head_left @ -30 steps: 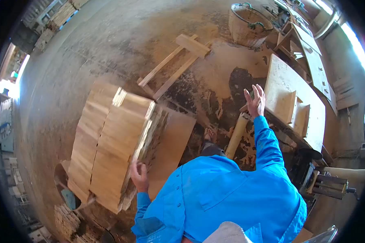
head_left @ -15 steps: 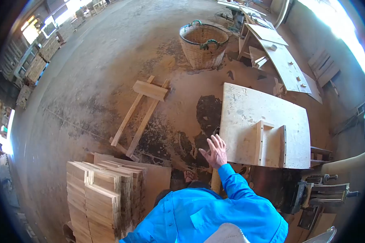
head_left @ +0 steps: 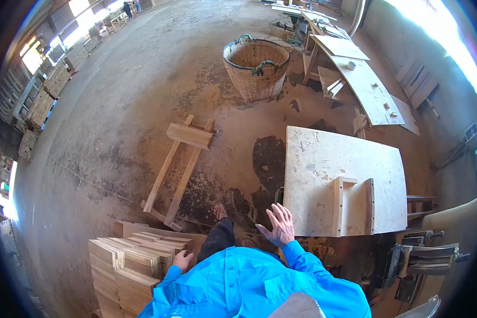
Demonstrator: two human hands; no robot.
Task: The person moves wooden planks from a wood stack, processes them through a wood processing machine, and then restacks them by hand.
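Observation:
My right hand is open with its fingers spread, beside the lower left corner of a white board table. Nothing is in it. My left hand hangs at the right side of a tall stack of wooden boards; its fingers are partly bent, and whether they touch the boards is unclear. On the white board stands a wooden frame with two upright rails. Ahead on the floor, a short wooden block lies across two long wooden strips.
A large woven basket stands on the floor ahead. Behind it to the right, a long workbench holds small wooden pieces. A clamp-like machine is at the lower right. Distant people are at the upper left.
My left hand has come into view beside the stack. My right hand has shifted slightly lower in view, still open. One foot has moved forward, and the view has shifted.

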